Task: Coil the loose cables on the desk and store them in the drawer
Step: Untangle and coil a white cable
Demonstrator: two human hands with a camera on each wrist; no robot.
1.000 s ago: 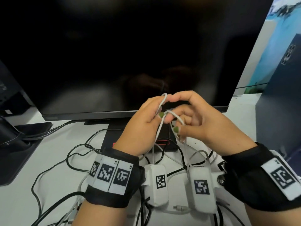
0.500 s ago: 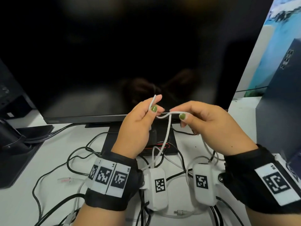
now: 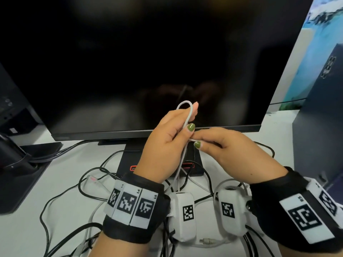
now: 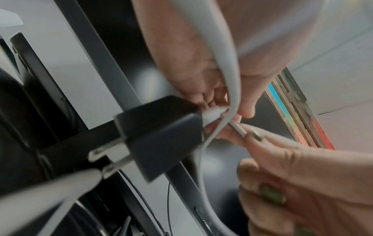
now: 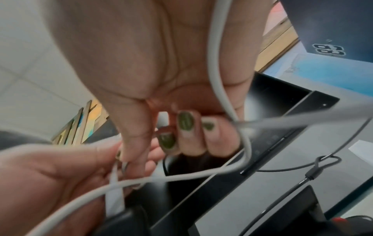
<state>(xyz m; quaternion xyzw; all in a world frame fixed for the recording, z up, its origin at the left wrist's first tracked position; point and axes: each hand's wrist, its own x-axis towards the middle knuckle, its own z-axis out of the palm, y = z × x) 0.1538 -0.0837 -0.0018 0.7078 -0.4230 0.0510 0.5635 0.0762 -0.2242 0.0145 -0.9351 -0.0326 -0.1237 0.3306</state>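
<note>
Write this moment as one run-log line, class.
step: coiling | left hand: holds white cable loop, black plug adapter | right hand: pinches cable | drawer: unseen

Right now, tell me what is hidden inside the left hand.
The left hand holds a white cable loop and, in the left wrist view, a black plug adapter. How many loops the palm covers cannot be seen.

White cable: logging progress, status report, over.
Both hands pinching white cable, loop half-formed. Black plug adapter attached. Loose black cables on desk.

Both hands raised, fingertips meeting; left hand [image 3: 167, 141] and right hand [image 3: 228, 151] apparently pinching.
</note>
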